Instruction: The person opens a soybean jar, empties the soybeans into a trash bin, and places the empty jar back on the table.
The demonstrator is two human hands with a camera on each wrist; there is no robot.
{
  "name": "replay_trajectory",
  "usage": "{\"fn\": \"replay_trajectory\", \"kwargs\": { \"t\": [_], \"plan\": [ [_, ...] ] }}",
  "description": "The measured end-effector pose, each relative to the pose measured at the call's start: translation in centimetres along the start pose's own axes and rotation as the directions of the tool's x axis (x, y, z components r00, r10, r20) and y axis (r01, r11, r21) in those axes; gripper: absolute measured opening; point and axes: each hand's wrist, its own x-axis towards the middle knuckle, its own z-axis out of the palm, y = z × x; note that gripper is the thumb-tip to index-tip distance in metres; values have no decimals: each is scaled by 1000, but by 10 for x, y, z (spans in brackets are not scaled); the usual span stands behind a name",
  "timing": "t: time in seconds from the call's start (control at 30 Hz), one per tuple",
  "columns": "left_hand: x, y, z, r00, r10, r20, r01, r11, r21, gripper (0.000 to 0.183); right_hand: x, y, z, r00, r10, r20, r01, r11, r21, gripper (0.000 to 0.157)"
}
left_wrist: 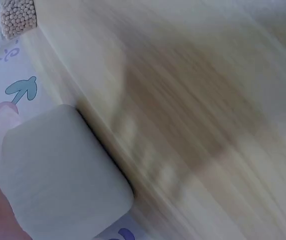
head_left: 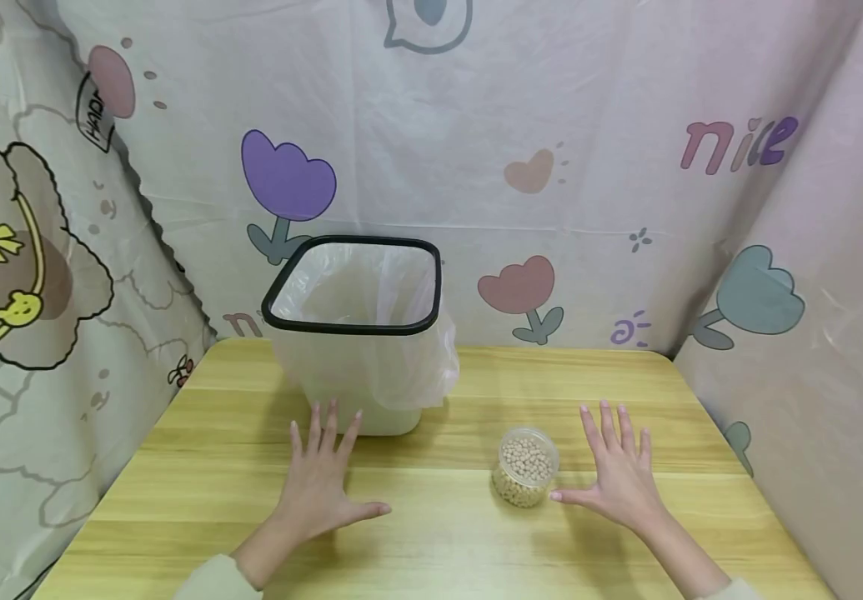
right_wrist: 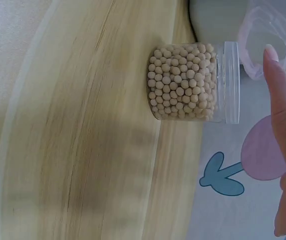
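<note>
My left hand (head_left: pixel 317 492) is spread with straight fingers in front of a white trash bin (head_left: pixel 359 417), its fingertips overlapping the bin's lower front in the head view. A black rim (head_left: pixel 348 328) holds a thin translucent plastic bag (head_left: pixel 427 375) that lines the bin and hangs over its outside. My right hand (head_left: pixel 621 482), also spread, is just right of a clear round tub (head_left: pixel 525 468) filled with small beige balls. The thumb points at the tub's side. Neither hand holds anything. In the right wrist view the tub (right_wrist: pixel 183 82) stands upright on the wood, with a clear ribbed lid.
The wood-grain table (head_left: pixel 446 550) has rounded back corners. A printed cloth (head_left: pixel 589 108) with tulips, hearts and lettering hangs behind it. More patterned cloth (head_left: pixel 18 433) drapes along the left side, and another sheet hangs on the right.
</note>
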Motion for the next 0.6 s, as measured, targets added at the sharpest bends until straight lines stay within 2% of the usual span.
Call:
{"fn": "replay_trajectory", "kwargs": {
  "t": [0.13,0.27,0.6],
  "plan": [
    [-2,4,2,1000,-9,10,10,995,-96,120,0,0,2,1000,-9,-16,10,999,38,122],
    [-4,9,6,999,-20,26,25,979,-204,122,1,1,3,1000,-14,-2,14,992,127,121],
    [-6,18,15,1000,8,9,-5,931,-365,117,6,1,8,998,-68,17,61,964,260,123]
  ]
}}
